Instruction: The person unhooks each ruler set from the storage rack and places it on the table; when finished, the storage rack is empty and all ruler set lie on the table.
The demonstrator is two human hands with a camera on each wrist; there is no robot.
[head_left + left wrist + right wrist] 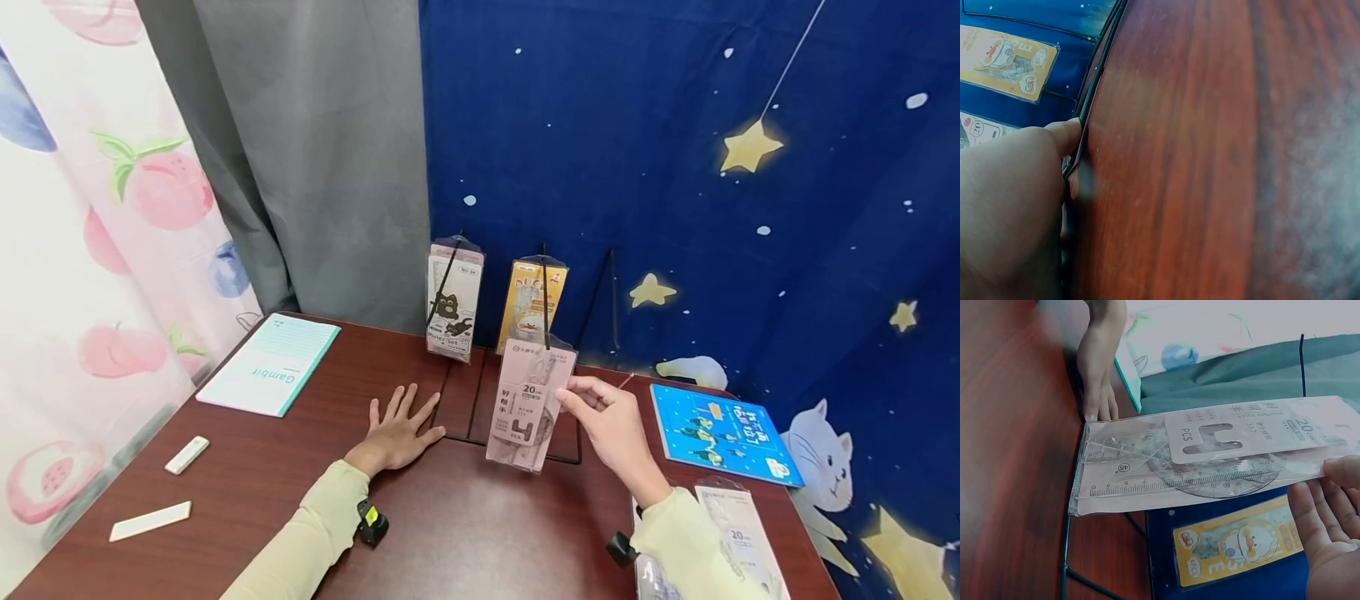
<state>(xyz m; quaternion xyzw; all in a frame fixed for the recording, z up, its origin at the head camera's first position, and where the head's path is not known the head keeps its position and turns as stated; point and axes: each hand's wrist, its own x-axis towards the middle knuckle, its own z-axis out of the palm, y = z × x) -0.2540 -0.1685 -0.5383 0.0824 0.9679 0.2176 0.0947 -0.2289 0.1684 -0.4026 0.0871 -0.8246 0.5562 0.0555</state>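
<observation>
The person's right hand (611, 425) holds a pink ruler pack (529, 403) by its right edge, pinched between the thumb and the fingers (1341, 472). The pack is lifted off the brown table (465, 517) and hangs on a thin black hook of the wire rack (525, 417), with its top end up. Inside the clear bag are a straight ruler, a round half-circle ruler and a triangle one.

Just behind the held pack, further from the hand, hangs a yellow duck pack (531, 302). To the left of that one hangs a white cat pack (453, 302). Both are on the same rack, against the dark blue star cloth (712, 208).

The left hand (399, 429) lies flat on the table to the left of the held pack, with its fingers spread out and holding nothing. Its fingertips touch the edge of the rack's black wire base.

To the right of the right hand lies a blue booklet (722, 433). Under the right sleeve lies another ruler pack (738, 533). Far off to the left are a green notebook (270, 364) and two small white pieces (168, 483).
</observation>
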